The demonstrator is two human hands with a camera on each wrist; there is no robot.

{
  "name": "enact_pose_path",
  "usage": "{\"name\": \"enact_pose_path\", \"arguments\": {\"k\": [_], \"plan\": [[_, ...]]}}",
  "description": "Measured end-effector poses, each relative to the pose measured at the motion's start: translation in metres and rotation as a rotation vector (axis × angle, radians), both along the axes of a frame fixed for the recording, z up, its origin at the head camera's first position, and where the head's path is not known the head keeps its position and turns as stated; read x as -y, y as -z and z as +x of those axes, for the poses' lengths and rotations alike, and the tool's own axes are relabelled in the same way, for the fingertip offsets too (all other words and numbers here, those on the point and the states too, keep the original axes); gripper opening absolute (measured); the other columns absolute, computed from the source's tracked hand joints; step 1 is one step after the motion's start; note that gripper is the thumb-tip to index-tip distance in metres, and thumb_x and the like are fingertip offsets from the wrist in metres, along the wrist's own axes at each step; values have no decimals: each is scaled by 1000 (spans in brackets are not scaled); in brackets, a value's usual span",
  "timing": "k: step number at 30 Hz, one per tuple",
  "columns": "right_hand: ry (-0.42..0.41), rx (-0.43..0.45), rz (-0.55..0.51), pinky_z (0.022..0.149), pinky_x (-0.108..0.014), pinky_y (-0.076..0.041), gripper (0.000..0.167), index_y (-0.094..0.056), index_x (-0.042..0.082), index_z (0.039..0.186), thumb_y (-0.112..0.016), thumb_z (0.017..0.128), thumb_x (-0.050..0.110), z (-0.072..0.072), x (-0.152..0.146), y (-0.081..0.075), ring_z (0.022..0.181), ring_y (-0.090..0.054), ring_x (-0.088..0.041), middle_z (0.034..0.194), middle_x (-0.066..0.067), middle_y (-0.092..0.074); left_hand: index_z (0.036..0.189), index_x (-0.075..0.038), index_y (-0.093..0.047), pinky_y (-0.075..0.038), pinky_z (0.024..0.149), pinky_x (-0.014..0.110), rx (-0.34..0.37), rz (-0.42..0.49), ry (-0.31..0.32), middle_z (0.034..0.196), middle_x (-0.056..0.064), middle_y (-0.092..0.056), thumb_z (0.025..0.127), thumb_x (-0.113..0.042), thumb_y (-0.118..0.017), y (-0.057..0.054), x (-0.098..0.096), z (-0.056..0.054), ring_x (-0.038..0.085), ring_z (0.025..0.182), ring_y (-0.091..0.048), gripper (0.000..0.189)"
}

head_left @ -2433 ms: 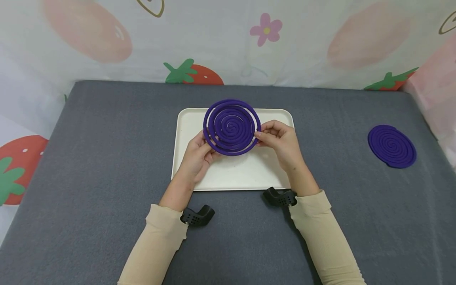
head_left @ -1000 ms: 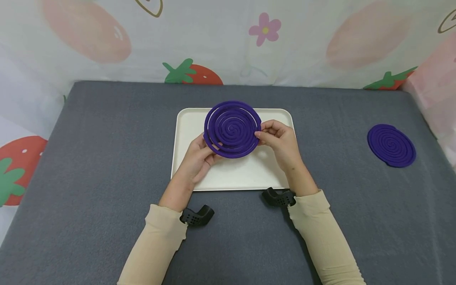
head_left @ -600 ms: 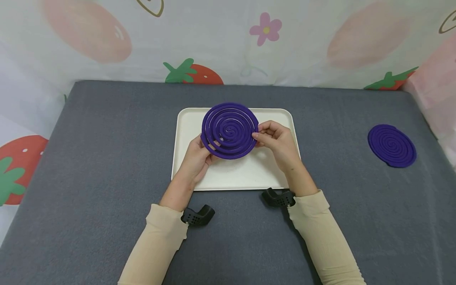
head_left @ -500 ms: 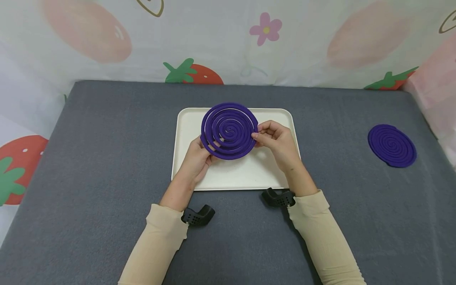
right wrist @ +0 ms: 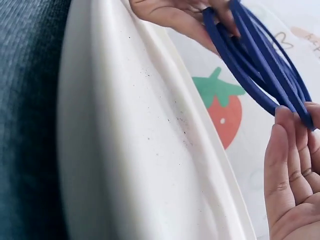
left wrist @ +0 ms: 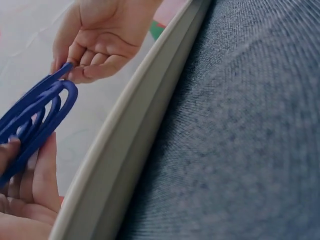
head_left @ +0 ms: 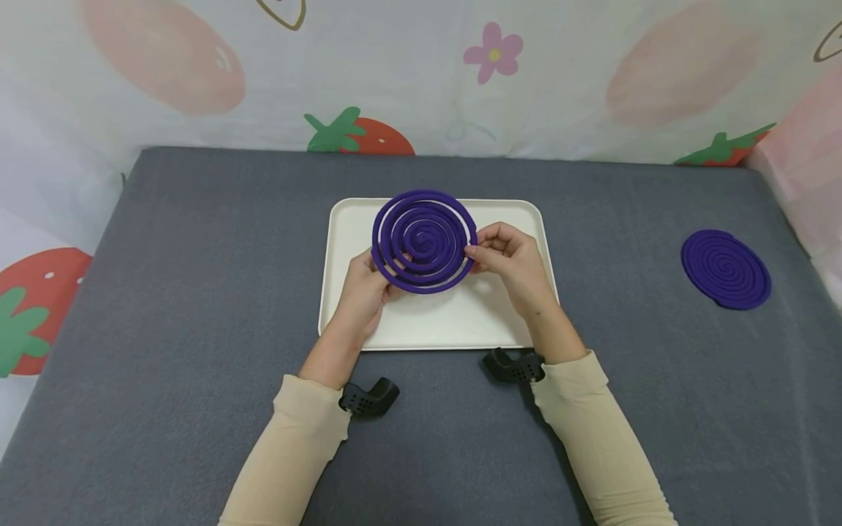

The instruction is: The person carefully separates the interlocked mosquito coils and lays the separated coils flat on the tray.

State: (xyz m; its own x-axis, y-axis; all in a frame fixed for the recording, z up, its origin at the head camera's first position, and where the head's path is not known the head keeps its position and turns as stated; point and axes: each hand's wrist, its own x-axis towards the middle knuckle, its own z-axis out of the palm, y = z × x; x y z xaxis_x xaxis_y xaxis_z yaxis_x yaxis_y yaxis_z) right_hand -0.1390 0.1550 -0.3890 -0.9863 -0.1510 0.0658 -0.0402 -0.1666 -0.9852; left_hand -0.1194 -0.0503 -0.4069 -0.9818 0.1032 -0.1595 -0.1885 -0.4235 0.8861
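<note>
A dark purple mosquito coil [head_left: 424, 241], a flat spiral, is held up over a cream tray [head_left: 447, 329] and tilted toward the head camera. My left hand [head_left: 358, 296] grips its lower left edge, fingers partly hidden behind the rings. At its right edge my right hand [head_left: 516, 267] pinches the outer ring between thumb and fingers. Gaps show between the outer rings, while the middle is wound closer. Side on in the left wrist view, the rings of the coil [left wrist: 37, 112] stand apart in layers; the right wrist view shows the coil [right wrist: 260, 70] spanning both hands.
A second purple coil [head_left: 726, 269], wound tighter, lies flat on the grey cloth [head_left: 658, 409] at the right. Behind the table hangs a white curtain [head_left: 546, 88] with strawberry and flower prints. Small dark specks [right wrist: 175, 122] dot the tray.
Compared with a second ago, the coil sits slightly further left and gaps between its outer rings look wider. Both hands keep their hold; the second coil has not moved.
</note>
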Motion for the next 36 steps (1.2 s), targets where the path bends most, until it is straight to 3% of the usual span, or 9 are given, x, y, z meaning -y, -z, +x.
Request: {"name": "enact_pose_path", "arguments": {"k": [9, 24, 30, 36], "plan": [[-10, 53, 6, 64, -23, -54, 17, -57, 7, 83, -60, 83, -10, 1, -1, -1, 66, -58, -11, 74, -2, -57, 98, -9, -59, -54, 64, 20, -1, 27, 50, 84, -2, -65, 94, 3, -51, -2, 1, 1, 7, 71, -63, 16], [-9, 27, 5, 65, -27, -56, 14, -60, 3, 85, -62, 83, -11, 1, 0, -1, 67, -66, -14, 74, -4, -65, 96, -9, -58, -52, 62, 18, 35, -15, -2, 82, -1, -62, 94, 0, -54, 1, 0, -1, 6, 67, -61, 10], [-9, 3, -10, 66, -26, -56, 16, -61, 4, 85, -62, 82, -12, 2, 0, -2, 69, -65, -12, 77, -4, -63, 98, -8, -58, -54, 64, 20, 42, 22, 41, 83, -1, -63, 96, 0, -50, 2, 1, -1, 6, 68, -62, 12], [6, -23, -41, 66, -28, -57, 19, -63, 4, 84, -61, 81, -15, 2, -1, -2, 68, -66, -13, 75, -4, -65, 97, -8, -57, -50, 56, 18, 55, 101, 87, 76, -1, -64, 98, -3, -47, 2, 3, -1, 5, 62, -60, 11]]}}
